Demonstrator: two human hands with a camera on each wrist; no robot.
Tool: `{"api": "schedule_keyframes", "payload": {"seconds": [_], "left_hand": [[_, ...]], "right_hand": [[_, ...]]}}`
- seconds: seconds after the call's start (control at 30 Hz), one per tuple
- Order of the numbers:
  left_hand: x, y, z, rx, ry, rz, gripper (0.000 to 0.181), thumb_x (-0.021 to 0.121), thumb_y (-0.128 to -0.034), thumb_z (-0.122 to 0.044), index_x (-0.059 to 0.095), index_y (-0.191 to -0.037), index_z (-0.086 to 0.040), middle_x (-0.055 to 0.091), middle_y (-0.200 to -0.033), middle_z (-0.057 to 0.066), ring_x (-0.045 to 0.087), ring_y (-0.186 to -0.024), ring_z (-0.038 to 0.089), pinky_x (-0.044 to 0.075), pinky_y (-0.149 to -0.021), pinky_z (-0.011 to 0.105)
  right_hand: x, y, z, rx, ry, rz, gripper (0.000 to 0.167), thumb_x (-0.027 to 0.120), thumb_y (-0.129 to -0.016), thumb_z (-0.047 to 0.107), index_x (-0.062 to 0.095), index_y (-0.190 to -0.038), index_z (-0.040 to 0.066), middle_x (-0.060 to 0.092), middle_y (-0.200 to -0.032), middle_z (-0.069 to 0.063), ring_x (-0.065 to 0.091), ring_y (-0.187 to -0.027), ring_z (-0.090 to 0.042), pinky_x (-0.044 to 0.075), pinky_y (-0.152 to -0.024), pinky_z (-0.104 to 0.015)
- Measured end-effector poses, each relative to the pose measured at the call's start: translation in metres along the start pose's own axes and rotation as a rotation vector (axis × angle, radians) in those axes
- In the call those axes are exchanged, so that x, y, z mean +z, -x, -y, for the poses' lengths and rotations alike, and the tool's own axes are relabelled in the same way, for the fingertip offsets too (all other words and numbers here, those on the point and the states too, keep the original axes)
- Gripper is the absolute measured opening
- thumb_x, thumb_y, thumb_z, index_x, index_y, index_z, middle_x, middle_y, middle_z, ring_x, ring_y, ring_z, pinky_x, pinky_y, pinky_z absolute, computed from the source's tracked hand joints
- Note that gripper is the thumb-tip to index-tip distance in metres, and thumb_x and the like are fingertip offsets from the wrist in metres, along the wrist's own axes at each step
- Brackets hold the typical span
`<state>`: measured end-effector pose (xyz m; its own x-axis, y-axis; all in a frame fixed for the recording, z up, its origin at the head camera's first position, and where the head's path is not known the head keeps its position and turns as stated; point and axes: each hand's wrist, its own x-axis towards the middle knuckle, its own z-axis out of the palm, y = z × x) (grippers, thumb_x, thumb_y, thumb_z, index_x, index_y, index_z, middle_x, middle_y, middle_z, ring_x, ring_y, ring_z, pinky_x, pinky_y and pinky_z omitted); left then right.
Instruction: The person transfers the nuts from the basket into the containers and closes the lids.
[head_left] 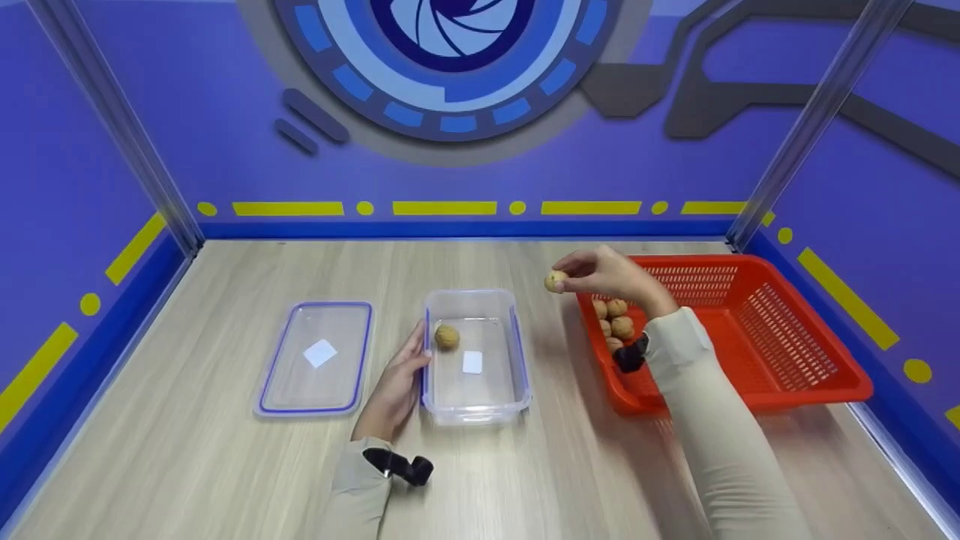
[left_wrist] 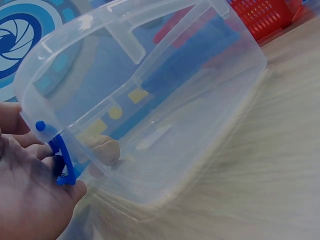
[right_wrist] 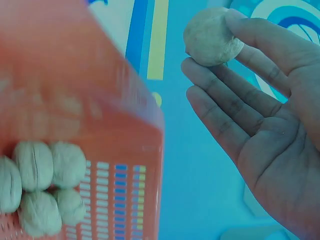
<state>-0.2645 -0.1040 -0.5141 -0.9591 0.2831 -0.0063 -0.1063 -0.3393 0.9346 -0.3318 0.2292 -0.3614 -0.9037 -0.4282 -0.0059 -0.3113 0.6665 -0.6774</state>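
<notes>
Between the thumb and fingertips of my right hand (head_left: 606,274) is a pinched walnut (head_left: 556,281), held up just beyond the left rim of the red basket (head_left: 806,396). The right wrist view shows the other fingers of that hand extended below the walnut (right_wrist: 212,37). My left hand (head_left: 395,388) rests against the left side of a clear plastic box (head_left: 491,401), its fingers by the blue latch (left_wrist: 65,162). One walnut (head_left: 447,337) lies inside the box near its left wall. Several walnuts (right_wrist: 37,212) sit together in the basket's left part.
A clear lid (head_left: 315,390) with a blue seal lies flat on the table (head_left: 187,450), left of the box. A white label (head_left: 472,362) shows at the box's bottom. Printed blue walls (head_left: 480,180) close in the table at the back and sides.
</notes>
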Motion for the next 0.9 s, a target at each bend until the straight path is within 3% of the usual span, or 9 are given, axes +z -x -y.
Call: {"api": "schedule_keyframes", "payload": {"seconds": [0.1,0.57,0.9], "left_hand": [[0.001,0.0,-0.001,0.001,0.003,-0.005,0.065,0.035,-0.0959,0.001,0.006,-0.153,-0.004,-0.007,-0.162,0.012,-0.01,-0.149,0.028,-0.007,-0.123,0.039],[0.001,0.001,-0.001,-0.001,0.017,-0.008,0.064,0.034,-0.0962,0.002,0.007,-0.153,-0.005,-0.006,-0.162,0.012,-0.009,-0.149,0.027,-0.006,-0.123,0.039],[0.002,0.002,-0.001,0.006,0.005,-0.005,0.065,0.035,-0.0954,0.001,0.007,-0.154,-0.005,-0.006,-0.162,0.013,-0.009,-0.149,0.028,-0.006,-0.123,0.04]], "right_hand": [[0.008,-0.009,0.003,0.0,0.002,0.015,0.04,0.074,-0.083,0.033,0.07,-0.116,0.011,0.073,-0.109,-0.006,0.067,-0.1,-0.021,0.055,-0.092,-0.041],[0.044,-0.037,0.028,-0.033,-0.004,0.103,0.039,0.074,-0.084,0.028,0.069,-0.119,0.01,0.072,-0.112,-0.007,0.068,-0.1,-0.02,0.055,-0.095,-0.04],[0.07,-0.057,0.033,-0.158,-0.01,0.13,0.031,0.07,-0.087,0.015,0.069,-0.116,0.002,0.072,-0.109,-0.013,0.066,-0.092,-0.019,0.056,-0.092,-0.037]]}}
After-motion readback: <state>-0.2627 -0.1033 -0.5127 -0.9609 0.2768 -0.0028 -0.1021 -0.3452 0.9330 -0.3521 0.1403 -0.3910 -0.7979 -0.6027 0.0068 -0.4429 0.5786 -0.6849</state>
